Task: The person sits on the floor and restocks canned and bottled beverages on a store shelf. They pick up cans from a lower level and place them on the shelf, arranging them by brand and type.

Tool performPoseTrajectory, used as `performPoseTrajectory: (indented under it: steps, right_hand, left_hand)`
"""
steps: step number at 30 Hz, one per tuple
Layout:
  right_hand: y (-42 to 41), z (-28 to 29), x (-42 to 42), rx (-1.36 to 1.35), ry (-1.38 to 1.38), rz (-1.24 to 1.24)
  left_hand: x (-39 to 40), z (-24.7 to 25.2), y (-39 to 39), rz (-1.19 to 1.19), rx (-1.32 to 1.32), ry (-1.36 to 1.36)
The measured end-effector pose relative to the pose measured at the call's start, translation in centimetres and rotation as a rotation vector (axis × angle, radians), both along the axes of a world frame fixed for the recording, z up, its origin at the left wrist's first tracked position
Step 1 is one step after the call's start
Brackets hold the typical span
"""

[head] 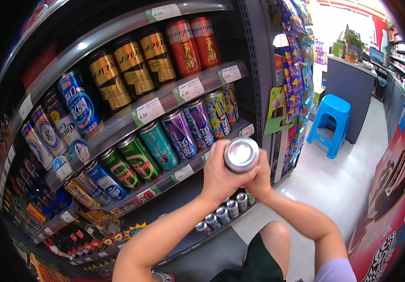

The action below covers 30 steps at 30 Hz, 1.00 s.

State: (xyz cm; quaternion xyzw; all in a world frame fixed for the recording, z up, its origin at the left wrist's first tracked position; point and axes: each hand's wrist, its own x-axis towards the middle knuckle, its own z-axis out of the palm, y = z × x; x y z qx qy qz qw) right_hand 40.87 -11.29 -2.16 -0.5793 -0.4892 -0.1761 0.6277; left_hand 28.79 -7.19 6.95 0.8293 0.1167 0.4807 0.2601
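Observation:
A drinks can (241, 153) is held between both hands, its round metal end facing me and no pull tab visible on it. My left hand (217, 173) wraps the can from the left. From the right, my right hand (261, 177) grips its other side; some fingers are hidden behind the can and the left hand. Just beyond the hands is a shelf with purple fruit-drink cans (178, 133), yellow-green fruit-drink cans (217, 113) and a teal can (158, 145). Green Tsingtao cans (139, 157) stand farther left.
Gold-and-black Budweiser cans (126, 68) and red Budweiser cans (183, 46) line the shelf above. Small cans (222, 214) stand on the bottom shelf. Snack packets (292, 70) hang at the shelf end. A blue plastic stool (330, 121) stands by the counter (348, 88). A red printed chest (387, 197) borders the right.

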Motion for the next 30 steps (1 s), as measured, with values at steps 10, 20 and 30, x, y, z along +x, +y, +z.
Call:
performPoseTrajectory:
  steps: [10,20,30]
  right_hand:
    - [6.7,9.0,10.0,0.115,0.141,0.431]
    - [8.0,8.4,12.0,-0.17,0.071,0.115]
    - [10.7,7.2,11.7,-0.196,0.048,0.13]
  left_hand:
    - [4.7,-1.0,7.1,-0.03,-0.222,0.267]
    - [6.3,-1.9,8.8,-0.095,-0.305,0.282]
    - [5.9,-2.6,10.1,-0.096,-0.307,0.298]
